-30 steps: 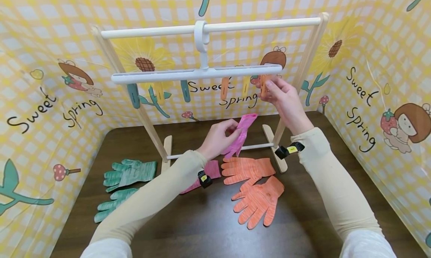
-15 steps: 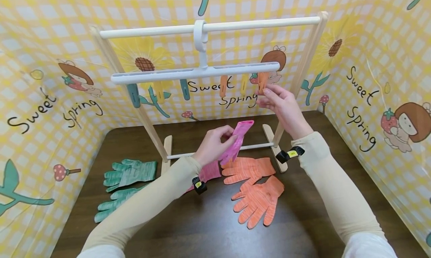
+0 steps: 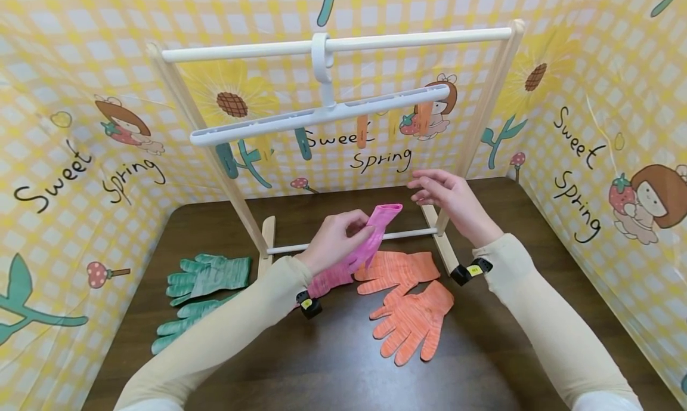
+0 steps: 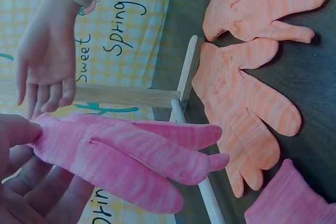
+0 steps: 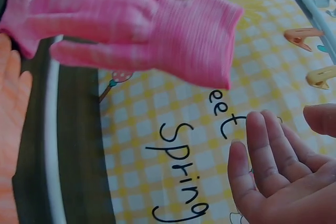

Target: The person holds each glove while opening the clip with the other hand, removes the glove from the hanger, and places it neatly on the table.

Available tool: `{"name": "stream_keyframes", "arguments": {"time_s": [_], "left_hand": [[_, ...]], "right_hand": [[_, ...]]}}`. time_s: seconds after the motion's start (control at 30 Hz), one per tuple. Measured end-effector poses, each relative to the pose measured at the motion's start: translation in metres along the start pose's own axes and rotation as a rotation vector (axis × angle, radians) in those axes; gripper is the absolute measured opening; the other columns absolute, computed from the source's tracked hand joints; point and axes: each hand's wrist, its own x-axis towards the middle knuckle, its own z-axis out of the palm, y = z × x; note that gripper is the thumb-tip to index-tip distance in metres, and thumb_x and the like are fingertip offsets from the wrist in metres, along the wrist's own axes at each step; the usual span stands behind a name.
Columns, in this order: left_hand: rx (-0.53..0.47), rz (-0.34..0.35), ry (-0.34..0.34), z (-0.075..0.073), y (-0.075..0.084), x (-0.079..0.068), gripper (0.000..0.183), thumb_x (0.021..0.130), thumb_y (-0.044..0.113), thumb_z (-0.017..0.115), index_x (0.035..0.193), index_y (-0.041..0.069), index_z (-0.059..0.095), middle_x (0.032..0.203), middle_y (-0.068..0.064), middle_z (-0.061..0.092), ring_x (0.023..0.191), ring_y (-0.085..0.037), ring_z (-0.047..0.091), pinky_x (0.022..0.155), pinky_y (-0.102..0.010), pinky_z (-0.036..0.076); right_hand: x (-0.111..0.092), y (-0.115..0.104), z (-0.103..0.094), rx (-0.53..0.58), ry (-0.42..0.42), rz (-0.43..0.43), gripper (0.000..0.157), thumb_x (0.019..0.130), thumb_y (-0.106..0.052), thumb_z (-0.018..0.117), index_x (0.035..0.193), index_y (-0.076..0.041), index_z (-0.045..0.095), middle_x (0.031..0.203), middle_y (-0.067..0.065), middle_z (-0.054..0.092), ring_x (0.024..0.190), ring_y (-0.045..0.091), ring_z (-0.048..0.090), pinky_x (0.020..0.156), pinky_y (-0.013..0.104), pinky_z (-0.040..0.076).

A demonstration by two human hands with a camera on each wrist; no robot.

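My left hand (image 3: 334, 238) pinches a pink knit glove (image 3: 373, 238) near its cuff, between thumb and fingers. The glove's fingers hang downward above the table, and its cuff opening points up and to the right. In the right wrist view, the ribbed cuff (image 5: 194, 40) of the held glove faces my right hand. My right hand (image 3: 453, 199) holds nothing; its fingers are extended and relaxed to the right of the glove. A white hanger (image 3: 322, 117) tilts with its right end higher, and orange, yellow and teal clips (image 3: 303, 144) hang along it.
A wooden rack (image 3: 499, 95) with a white top bar (image 3: 418, 40) carries the hanger. On the dark table (image 3: 322, 363) lie two orange gloves (image 3: 415, 321), two green gloves (image 3: 214, 277) and another pink glove (image 3: 333, 280), partly behind the left arm. Patterned cloth (image 3: 612, 130) encloses the sides.
My right hand has let go of the rightmost orange clip and dropped lower. The hanger's right end has swung up. My left hand has lowered slightly leftward with the pink glove.
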Motion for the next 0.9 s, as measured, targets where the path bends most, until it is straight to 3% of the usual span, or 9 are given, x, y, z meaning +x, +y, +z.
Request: {"name": "stream_keyframes", "arguments": {"time_s": [0.27, 0.53, 0.73, 0.9], "left_hand": [[0.032, -0.023, -0.029, -0.007, -0.002, -0.012, 0.007, 0.102, 0.018, 0.069, 0.104, 0.013, 0.074, 0.091, 0.004, 0.072, 0.084, -0.014, 0.064, 0.082, -0.032, 0.055], [0.043, -0.044, -0.088, -0.014, -0.005, -0.027, 0.007, 0.102, 0.019, 0.068, 0.106, 0.016, 0.073, 0.096, 0.004, 0.072, 0.078, -0.015, 0.065, 0.073, -0.03, 0.053], [0.057, -0.056, -0.134, -0.018, -0.005, -0.036, 0.006, 0.101, 0.016, 0.07, 0.105, 0.015, 0.073, 0.097, 0.003, 0.073, 0.08, -0.014, 0.062, 0.078, -0.031, 0.053], [0.103, -0.095, -0.183, -0.025, -0.005, -0.043, 0.007, 0.101, 0.018, 0.071, 0.107, 0.016, 0.074, 0.095, 0.006, 0.072, 0.083, -0.012, 0.063, 0.081, -0.03, 0.056]], "right_hand": [[-0.016, 0.006, 0.0, -0.105, -0.007, -0.044, 0.038, 0.109, -0.022, 0.056, 0.135, 0.006, 0.058, 0.117, 0.008, 0.072, 0.097, 0.019, 0.071, 0.088, 0.03, 0.058], [-0.031, 0.008, 0.002, -0.265, -0.025, -0.009, 0.036, 0.11, -0.023, 0.054, 0.134, 0.003, 0.06, 0.119, 0.017, 0.07, 0.097, 0.012, 0.07, 0.091, 0.029, 0.057], [-0.036, 0.015, 0.0, -0.263, -0.022, 0.004, 0.036, 0.11, -0.021, 0.054, 0.135, 0.005, 0.06, 0.124, 0.028, 0.066, 0.097, 0.013, 0.07, 0.089, 0.026, 0.057], [-0.037, 0.02, -0.002, -0.235, -0.017, 0.001, 0.037, 0.11, -0.02, 0.054, 0.137, 0.006, 0.059, 0.126, 0.029, 0.066, 0.099, 0.016, 0.07, 0.088, 0.025, 0.056]]}}
